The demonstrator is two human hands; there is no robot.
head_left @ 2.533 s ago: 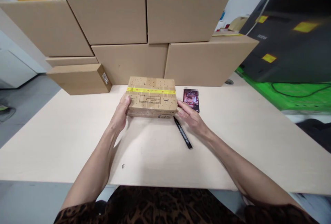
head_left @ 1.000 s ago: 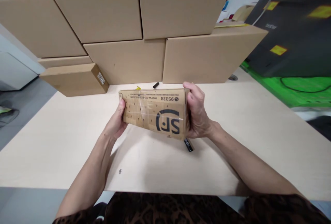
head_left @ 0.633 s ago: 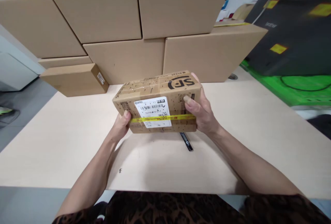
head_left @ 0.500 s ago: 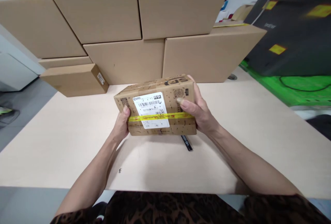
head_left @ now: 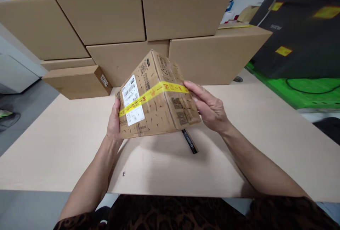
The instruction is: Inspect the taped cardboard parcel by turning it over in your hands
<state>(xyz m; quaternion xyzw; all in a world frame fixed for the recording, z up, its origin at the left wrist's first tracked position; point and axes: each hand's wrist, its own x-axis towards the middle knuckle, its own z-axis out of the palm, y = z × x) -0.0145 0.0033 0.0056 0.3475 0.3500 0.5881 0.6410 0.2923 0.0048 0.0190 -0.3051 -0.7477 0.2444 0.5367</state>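
Note:
A brown cardboard box (head_left: 159, 113) with printed marks is held up off the table, tilted, one corner edge toward me. Yellow tape with red print runs around it, crossing a white shipping label (head_left: 133, 101) on its left face. My left hand (head_left: 114, 120) grips the box's left end, its fingers mostly hidden behind. At the right end, my right hand (head_left: 208, 108) has its fingers against the side, by the end of the visible tape. Below the box, a black marker-like stick (head_left: 190, 142) lies on the table, its upper end hidden by the box.
Large cardboard boxes (head_left: 127, 62) are stacked along the table's back. A smaller flat carton (head_left: 77, 81) stands at back left. The pale tabletop (head_left: 265, 141) spreads to both sides. Behind on the right are a dark case (head_left: 297, 35) with yellow stickers and a green surface (head_left: 310, 90).
The box has turned so its right end faces me more and its upper corner has risen. My right hand shifted from the front face to that end. More of the black stick shows.

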